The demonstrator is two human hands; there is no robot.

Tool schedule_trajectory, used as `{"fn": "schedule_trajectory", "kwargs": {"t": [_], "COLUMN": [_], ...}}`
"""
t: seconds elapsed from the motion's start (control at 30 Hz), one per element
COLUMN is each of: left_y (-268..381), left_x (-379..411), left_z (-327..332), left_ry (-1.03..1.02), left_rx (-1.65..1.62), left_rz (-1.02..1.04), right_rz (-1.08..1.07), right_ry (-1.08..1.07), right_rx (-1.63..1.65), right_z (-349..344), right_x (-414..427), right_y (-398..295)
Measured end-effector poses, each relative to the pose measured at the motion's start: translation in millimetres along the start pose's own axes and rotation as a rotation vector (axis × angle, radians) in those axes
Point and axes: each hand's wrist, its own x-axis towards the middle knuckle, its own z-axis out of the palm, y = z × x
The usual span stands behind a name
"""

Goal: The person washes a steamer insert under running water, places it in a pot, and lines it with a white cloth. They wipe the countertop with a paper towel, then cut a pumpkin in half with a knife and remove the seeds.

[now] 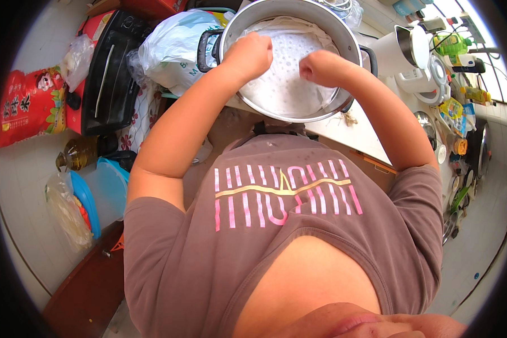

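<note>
A wide metal steamer pot with black side handles stands at the top middle. Inside it a white steamer cloth lies over a perforated plate, whose holes show through. Over the left part of the pot is my left hand, fingers curled in at the cloth's left side. My right hand is over the right part, also curled, close to the cloth's right side. Whether either hand pinches the cloth's edge cannot be told, as the fingertips are hidden.
Left of the pot are a stuffed white plastic bag, a black and red oven and a red rice bag. White electric kettles stand to the right, beside bottles along the white counter. An oil bottle lies further left.
</note>
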Motion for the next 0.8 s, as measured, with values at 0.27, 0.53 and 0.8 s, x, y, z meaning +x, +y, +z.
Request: {"fn": "schedule_trajectory", "kwargs": {"t": [0.27,0.53,0.8], "left_y": [37,31,30], "left_x": [-11,-14,-11], "left_z": [-15,-17,-11], "left_ry": [-0.78,-0.624,-0.968], "left_rx": [0.622,0.63,0.388], "left_rz": [0.082,0.14,0.321], "right_rz": [0.299,0.269,0.341], "right_ry": [-0.461,-0.321,-0.202], "right_rx": [0.0,-0.134,-0.14], "right_z": [-9,-3,-5], "right_x": [-23,-32,-15], "right_y": [-16,-12,1]}}
